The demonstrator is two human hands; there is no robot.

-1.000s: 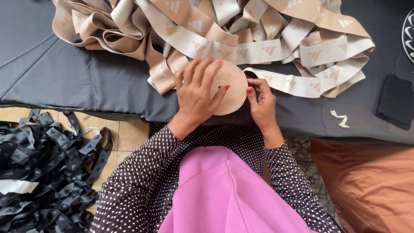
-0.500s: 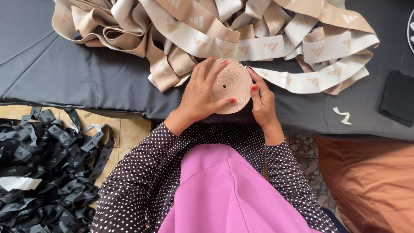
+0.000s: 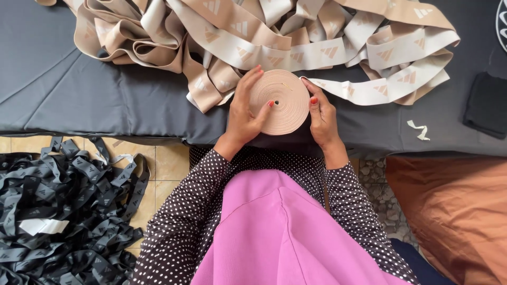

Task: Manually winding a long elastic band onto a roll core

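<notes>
A tightly wound roll of beige elastic band (image 3: 282,100) stands on edge above the near rim of a dark grey mat (image 3: 95,95). My left hand (image 3: 244,113) grips its left side, thumb pressed near the small centre hole. My right hand (image 3: 322,111) holds the right side, where the band runs off the roll to the right. That band leads into a big loose heap of beige elastic band (image 3: 253,37) with pale triangular marks, spread over the back of the mat.
A pile of black elastic band (image 3: 58,211) lies on the tiled floor at lower left. A brown cushion (image 3: 454,211) sits at lower right. A black cloth (image 3: 486,105) and a small beige scrap (image 3: 420,129) lie on the mat's right side.
My left hand has slid off the roll's face to its left side, so the flat face and centre hole now show. The roll has shifted slightly up and right.
</notes>
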